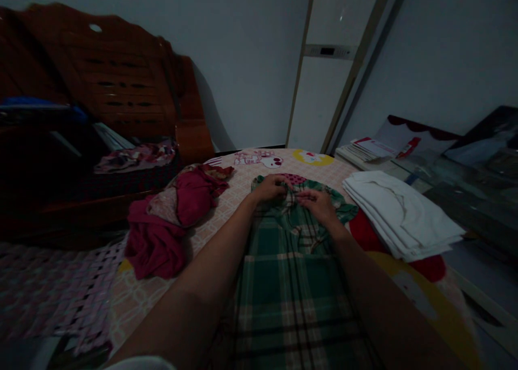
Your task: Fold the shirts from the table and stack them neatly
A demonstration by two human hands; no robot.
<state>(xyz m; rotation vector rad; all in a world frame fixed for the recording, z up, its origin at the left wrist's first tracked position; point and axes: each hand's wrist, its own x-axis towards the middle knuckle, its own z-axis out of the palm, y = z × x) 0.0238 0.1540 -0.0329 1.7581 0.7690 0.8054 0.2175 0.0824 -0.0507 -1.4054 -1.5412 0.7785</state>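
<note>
A green plaid garment lies lengthwise over a round, patterned table cover, its near part running out at the bottom of the view. At its far end the cloth is bunched. There my left hand grips the fabric from the left, fingers bent over it. My right hand is close by on the right, fingertips pinching the same bunched cloth. A small gap separates the two hands.
Crumpled magenta clothing lies left on the patterned cover. Folded white cloths are stacked at right. Beyond stand a carved wooden bench, a tall white cabinet, and a glass-topped surface with papers.
</note>
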